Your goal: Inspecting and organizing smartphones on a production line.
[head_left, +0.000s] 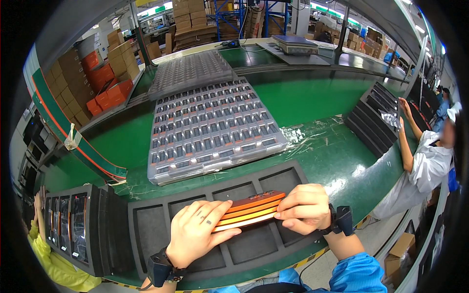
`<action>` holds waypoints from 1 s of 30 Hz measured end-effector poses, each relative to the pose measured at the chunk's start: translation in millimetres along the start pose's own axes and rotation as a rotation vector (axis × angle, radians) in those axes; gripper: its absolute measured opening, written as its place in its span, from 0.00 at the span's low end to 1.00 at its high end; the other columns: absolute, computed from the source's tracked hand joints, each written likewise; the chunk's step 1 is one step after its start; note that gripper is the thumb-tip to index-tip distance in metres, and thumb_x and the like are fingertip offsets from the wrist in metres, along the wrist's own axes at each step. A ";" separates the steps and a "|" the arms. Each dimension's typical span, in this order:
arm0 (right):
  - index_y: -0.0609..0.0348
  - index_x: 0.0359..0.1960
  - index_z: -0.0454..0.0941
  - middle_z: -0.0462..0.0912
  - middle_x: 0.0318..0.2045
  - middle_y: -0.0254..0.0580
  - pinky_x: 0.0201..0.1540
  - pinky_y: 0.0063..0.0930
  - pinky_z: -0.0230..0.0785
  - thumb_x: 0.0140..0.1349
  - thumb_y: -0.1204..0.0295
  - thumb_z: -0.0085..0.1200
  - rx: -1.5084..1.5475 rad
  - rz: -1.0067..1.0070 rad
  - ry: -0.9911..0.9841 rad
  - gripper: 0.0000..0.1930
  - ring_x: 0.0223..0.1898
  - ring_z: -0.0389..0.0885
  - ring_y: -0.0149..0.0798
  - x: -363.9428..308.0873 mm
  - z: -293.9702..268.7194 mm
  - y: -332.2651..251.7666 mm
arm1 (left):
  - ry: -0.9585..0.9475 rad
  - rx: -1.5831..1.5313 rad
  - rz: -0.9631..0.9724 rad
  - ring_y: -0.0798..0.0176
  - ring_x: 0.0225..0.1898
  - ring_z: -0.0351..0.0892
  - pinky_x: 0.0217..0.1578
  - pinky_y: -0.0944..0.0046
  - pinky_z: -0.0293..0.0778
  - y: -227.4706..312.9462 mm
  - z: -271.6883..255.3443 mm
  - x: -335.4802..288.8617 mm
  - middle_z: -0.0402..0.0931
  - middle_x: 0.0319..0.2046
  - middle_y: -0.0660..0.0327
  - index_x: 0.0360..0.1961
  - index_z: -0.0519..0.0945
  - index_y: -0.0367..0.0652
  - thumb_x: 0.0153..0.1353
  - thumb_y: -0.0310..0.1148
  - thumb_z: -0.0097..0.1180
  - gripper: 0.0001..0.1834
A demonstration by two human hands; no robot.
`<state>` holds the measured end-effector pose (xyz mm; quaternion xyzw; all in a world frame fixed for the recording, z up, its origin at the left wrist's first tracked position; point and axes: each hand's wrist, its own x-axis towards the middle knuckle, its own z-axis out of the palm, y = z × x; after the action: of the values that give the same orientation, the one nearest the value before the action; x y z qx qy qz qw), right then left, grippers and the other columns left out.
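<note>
Between my two hands is a stack of thin, phone-shaped orange pieces (254, 209), their edges in several orange shades and small dark bumps on the top one. My left hand (198, 227) grips the stack's left end, thumb below and fingers above. At its right end, the fingers of my right hand (307, 207) are closed on the edges. Directly beneath lies a black foam tray (151, 229) with rectangular pockets, its middle partly hidden by my hands and the stack.
Beyond the foam tray stands a clear plastic tray (210, 128) with rows of small dark parts; another tray (193, 68) lies behind it. Black foam trays are stacked at left (105, 229) and right (371, 119), with co-workers' hands beside both stacks. A green bench (332, 151) supports them.
</note>
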<state>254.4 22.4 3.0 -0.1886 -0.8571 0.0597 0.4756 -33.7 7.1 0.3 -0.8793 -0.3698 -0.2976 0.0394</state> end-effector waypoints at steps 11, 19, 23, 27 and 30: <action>0.56 0.22 0.86 0.83 0.26 0.35 0.30 0.29 0.72 0.56 0.78 0.63 0.166 0.134 0.079 0.06 0.27 0.81 0.36 -6.6 8.4 4.6 | -0.333 0.042 -0.062 0.54 0.40 0.85 0.40 0.57 0.80 22.3 -14.3 31.8 0.84 0.37 0.59 0.47 0.79 0.43 0.52 0.52 0.71 0.29; 0.64 0.28 0.85 0.84 0.30 0.42 0.32 0.24 0.69 0.69 0.74 0.50 0.207 0.404 0.300 0.14 0.30 0.80 0.32 -6.8 11.9 13.9 | -0.540 0.032 -0.269 0.45 0.37 0.86 0.37 0.50 0.81 10.3 -12.2 60.3 0.85 0.35 0.50 0.50 0.75 0.41 0.51 0.61 0.69 0.38; 0.63 0.40 0.84 0.83 0.34 0.41 0.33 0.22 0.70 0.70 0.71 0.53 0.064 0.644 0.250 0.09 0.32 0.81 0.30 -5.9 15.4 8.3 | -0.178 -0.159 -0.528 0.50 0.39 0.88 0.42 0.55 0.81 -17.1 1.5 39.4 0.86 0.35 0.49 0.49 0.80 0.40 0.43 0.65 0.73 0.43; 0.66 0.68 0.63 0.76 0.58 0.54 0.54 0.35 0.75 0.69 0.59 0.60 0.379 0.750 -0.156 0.34 0.57 0.77 0.42 11.5 50.2 -12.5 | 0.309 -0.799 -0.879 0.66 0.42 0.85 0.45 0.64 0.80 -18.1 12.6 16.5 0.87 0.40 0.59 0.46 0.82 0.35 0.50 0.44 0.79 0.29; 0.63 0.73 0.55 0.70 0.66 0.46 0.69 0.36 0.60 0.73 0.60 0.55 0.986 0.948 -0.131 0.34 0.67 0.67 0.37 19.6 92.6 -24.9 | 0.388 -1.155 -1.096 0.66 0.41 0.85 0.42 0.65 0.80 -4.2 16.6 17.9 0.85 0.43 0.59 0.48 0.81 0.34 0.58 0.38 0.74 0.24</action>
<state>160.9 14.0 -24.5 -0.3009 -0.5819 0.6557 0.3754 -18.5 26.2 -4.0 -0.3883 -0.5219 -0.5651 -0.5074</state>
